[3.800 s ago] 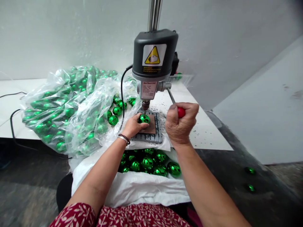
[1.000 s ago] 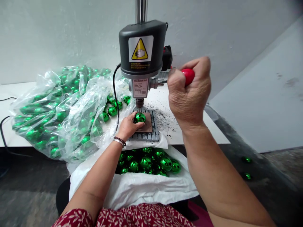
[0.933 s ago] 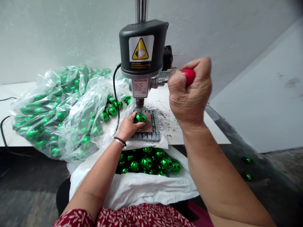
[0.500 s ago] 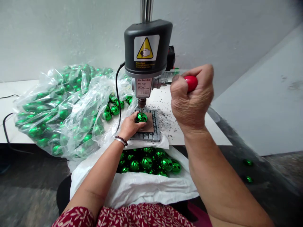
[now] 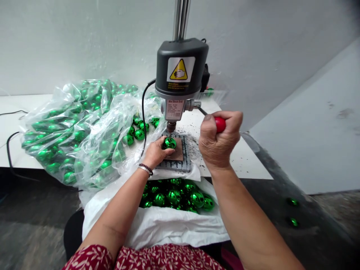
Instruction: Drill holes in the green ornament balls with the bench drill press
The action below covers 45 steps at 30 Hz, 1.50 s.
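Note:
A shiny green bauble (image 5: 170,143) rests on a brown board (image 5: 177,152) over the drill's slotted metal base (image 5: 185,165). My left hand (image 5: 157,152) grips it from the left, thumb in front and fingers behind. Directly above is the chuck (image 5: 171,126) of a small bench drill (image 5: 181,69); whether the bit touches the bauble I cannot tell. To the right of the machine, my right hand (image 5: 221,137) is wrapped round the red knob (image 5: 220,124) of the feed lever.
A clear plastic bag (image 5: 92,146) of green baubles lies at left, with loose baubles (image 5: 139,134) beside it. Several more baubles (image 5: 174,196) fill a white sack (image 5: 174,225) at my lap. Dark shavings dot the white table (image 5: 247,165). A black cable (image 5: 144,112) hangs left of the drill.
My right hand has pulled the red knob downward. My left hand keeps its hold on the bauble under the chuck. The whole view has shifted slightly.

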Available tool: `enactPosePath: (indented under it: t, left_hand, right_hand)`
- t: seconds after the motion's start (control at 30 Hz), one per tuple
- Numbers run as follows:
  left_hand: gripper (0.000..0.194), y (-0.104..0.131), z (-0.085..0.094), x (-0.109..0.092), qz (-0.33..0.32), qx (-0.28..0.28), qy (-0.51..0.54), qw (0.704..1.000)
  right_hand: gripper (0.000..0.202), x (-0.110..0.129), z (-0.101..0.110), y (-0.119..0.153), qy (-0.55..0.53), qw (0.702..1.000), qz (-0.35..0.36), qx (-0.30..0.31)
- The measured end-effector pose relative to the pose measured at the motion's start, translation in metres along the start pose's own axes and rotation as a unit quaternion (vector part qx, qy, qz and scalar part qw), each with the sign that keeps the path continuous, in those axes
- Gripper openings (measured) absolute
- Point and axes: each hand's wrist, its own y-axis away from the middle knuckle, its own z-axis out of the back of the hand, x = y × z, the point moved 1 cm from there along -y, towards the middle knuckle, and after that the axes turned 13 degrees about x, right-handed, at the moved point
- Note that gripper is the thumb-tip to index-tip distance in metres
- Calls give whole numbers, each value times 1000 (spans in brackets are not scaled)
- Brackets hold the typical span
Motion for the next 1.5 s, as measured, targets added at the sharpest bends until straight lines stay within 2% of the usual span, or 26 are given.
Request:
enactPosePath:
  t: [0.23,0.3,0.37,0.43,0.53,0.6,0.67,0.73,0.77,0.83,0.9,0.93,1.0,1.07,1.17,1.3,1.4,1.5]
  left_hand:
    - [55,0,0,3,-7,-7,5,1000]
    - [53,-1,-1,4,-11,-4,10,1000]
    - [49,-2,-2,2,-11,-7,14,1000]
    - [44,-2,-3,0,-3,-18,14,1000]
    - [40,6,-1,-5,4,-49,27,998]
    - [40,19,3,-7,-30,-24,46,998]
    - [50,34,10,-7,-84,47,57,994]
    - [66,48,19,-5,-120,101,68,985]
    - [69,52,25,-2,-123,98,82,984]
    - [58,52,40,7,-96,23,104,990]
    - [41,43,58,18,-23,-93,55,994]
    - [39,36,66,23,22,-141,-7,990]
    - [44,21,79,32,88,-166,-148,971]
    - [47,7,86,37,94,-125,-237,959]
    - [43,-6,88,39,61,-49,-297,952]
    - [49,-14,86,42,84,18,-399,913]
    - [53,-18,87,47,107,36,-438,892]
    - [54,-15,91,48,107,20,-418,902]
  right_hand:
    - [20,-7,-1,23,-9,1000,-15,8]
    - [20,-6,-2,20,-22,1000,-13,5]
    - [20,-1,-2,4,-41,999,-8,1]
    - [19,6,-4,-25,-50,998,-14,18]
    - [21,17,-6,-68,-27,993,-85,74]
    - [25,21,-7,-85,-6,986,-135,93]
    - [26,23,-7,-91,-3,984,-151,94]
    - [25,22,-7,-89,-10,987,-137,87]
    - [23,21,-7,-88,-14,988,-129,85]
    - [23,18,-8,-85,-19,988,-126,82]
    - [23,16,-9,-83,-23,988,-131,81]
    - [23,15,-9,-83,-25,988,-129,80]
    - [22,14,-9,-81,-25,991,-112,74]
    - [20,15,-8,-79,-23,993,-96,69]
    - [22,18,-6,-77,-18,992,-103,75]
    - [26,23,-3,-77,-32,989,-120,83]
    - [28,26,-3,-77,-51,987,-130,80]
    - [29,26,-3,-76,-55,985,-139,85]
